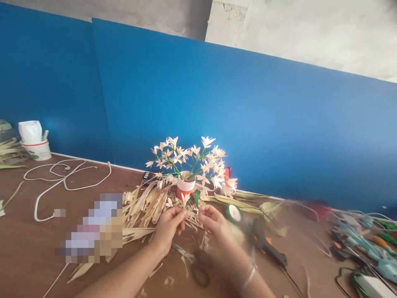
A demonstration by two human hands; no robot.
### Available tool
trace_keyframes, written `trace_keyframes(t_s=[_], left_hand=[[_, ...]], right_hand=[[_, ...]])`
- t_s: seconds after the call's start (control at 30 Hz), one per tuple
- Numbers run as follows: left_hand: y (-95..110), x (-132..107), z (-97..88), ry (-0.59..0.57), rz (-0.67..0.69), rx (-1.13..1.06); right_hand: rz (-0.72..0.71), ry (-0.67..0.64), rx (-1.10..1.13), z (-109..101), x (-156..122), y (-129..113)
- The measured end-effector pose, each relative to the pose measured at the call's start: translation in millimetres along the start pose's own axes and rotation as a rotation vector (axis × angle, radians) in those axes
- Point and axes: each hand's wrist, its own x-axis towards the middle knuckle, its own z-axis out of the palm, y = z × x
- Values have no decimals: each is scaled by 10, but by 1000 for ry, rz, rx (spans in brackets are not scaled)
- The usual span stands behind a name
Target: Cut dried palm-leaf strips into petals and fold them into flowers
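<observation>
The small white flower (185,199) stands at one o'clock of the left hand (170,227), whose fingers pinch its base. The right hand (214,221) has its fingers nearly together below a green strip (197,198); I cannot tell if they grip it. Room on the worktop (25,236) is bounded by paper cups (185,185) at twelve o'clock and scissors (191,257) at six.

forward of left hand (171,227) and right hand (213,219): cup (183,194) with spreading flowers (206,166) blocks a straight reach; blue panel (235,103) behind. right of right hand: tape roll (235,213), then glue gun (268,245). scissors (191,259) lie between the forearms (136,265). dried strips (150,207) crowd the left. passable: air above flowers; bare tabletop (18,248) left of white cable (36,207).
</observation>
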Motion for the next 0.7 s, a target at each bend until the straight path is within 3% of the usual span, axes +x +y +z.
trace_keyframes(t_s=[0.17,0.27,0.37,0.53,0.7], left_hand=[[31,-28,27,-1,-67,-19],[41,-45,34,-18,-108,-47],[39,-46,29,-47,-139,-59],[27,-49,38,-80,-138,-25],[0,-33,58,44,-88,55]], right_hand=[[-318,180,-530,58,-41,98],[-495,142,-795,72,-68,117],[-581,58,-951,52,-65,126],[-614,44,-1014,26,-42,144],[-609,144,-883,110,-94,14]])
